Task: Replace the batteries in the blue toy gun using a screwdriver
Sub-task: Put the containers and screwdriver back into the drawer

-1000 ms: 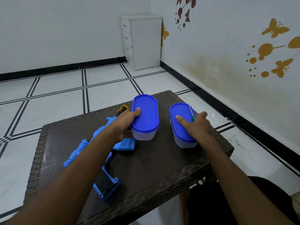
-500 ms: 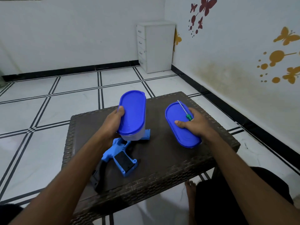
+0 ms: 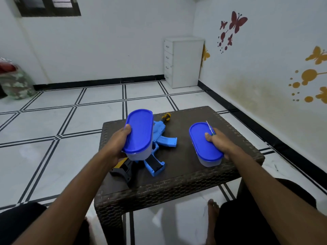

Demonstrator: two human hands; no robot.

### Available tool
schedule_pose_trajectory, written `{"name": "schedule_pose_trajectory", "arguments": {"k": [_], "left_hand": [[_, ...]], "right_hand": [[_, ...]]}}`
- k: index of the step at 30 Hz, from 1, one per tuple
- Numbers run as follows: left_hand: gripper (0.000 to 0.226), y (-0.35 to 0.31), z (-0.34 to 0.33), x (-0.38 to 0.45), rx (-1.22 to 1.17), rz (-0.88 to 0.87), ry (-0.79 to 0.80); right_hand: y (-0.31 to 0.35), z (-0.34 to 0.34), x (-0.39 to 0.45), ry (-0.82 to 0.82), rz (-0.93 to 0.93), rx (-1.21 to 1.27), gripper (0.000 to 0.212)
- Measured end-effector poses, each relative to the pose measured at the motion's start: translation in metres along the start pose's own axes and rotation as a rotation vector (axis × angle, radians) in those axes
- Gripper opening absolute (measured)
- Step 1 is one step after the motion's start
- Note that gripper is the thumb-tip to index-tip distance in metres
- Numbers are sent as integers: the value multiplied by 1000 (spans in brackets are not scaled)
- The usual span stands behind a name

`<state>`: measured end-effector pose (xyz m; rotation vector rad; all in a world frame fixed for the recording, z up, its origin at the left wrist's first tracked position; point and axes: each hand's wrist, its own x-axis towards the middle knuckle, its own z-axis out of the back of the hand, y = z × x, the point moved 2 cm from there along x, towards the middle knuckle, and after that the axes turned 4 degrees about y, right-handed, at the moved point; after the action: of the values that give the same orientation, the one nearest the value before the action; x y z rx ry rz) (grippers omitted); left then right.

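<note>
Holding one blue-lid box (image 3: 138,137) up in my left hand (image 3: 117,145) — over the blue toy gun (image 3: 157,147) on the table (image 3: 185,174). My right hand (image 3: 219,142) grips the other box (image 3: 205,145) (pinching the little screwdriver (image 3: 210,129) too) — it could slip off and roll.

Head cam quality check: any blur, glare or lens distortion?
Head view: wide-angle bowing of the tiled floor lines; even, soft room light, faint sheen on the blue oval lid in the left hand; slight blur on forearms at frame bottom; the dark woven table is sharp.
</note>
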<state>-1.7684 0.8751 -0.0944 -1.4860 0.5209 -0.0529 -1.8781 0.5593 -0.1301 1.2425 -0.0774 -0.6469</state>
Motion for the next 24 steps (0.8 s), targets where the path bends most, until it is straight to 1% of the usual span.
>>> {"name": "schedule_pose_trajectory", "arguments": {"k": [4, 5, 7, 10, 14, 16, 18, 21, 23, 24], "left_hand": [[43, -3, 8, 15, 12, 10, -19], [43, -3, 8, 20, 2, 12, -20], [42, -2, 8, 37, -12, 3, -39], [37, -4, 7, 71, -44, 4, -92], [33, -22, 4, 128, -52, 13, -88], [27, -41, 4, 156, -42, 27, -110], [27, -67, 8, 170, -2, 25, -118], [34, -111, 18, 179, 16, 37, -80], [40, -148, 26, 175, -1, 60, -66], [40, -179, 29, 169, 3, 74, -63]], "right_hand": [[9, -4, 15, -43, 67, 64, 61], [14, -6, 21, -56, 77, 92, 64], [24, -11, 39, -72, 95, 131, 64], [41, -19, 76, -74, 123, 122, 57], [68, -33, 140, -65, 143, 124, 57], [87, -37, 168, -40, 109, 130, 57], [107, -39, 181, -11, 78, 154, 57], [144, -36, 185, 33, 52, 184, 55], [181, -31, 175, 47, 32, 207, 52], [212, -25, 167, 45, 18, 216, 52]]}}
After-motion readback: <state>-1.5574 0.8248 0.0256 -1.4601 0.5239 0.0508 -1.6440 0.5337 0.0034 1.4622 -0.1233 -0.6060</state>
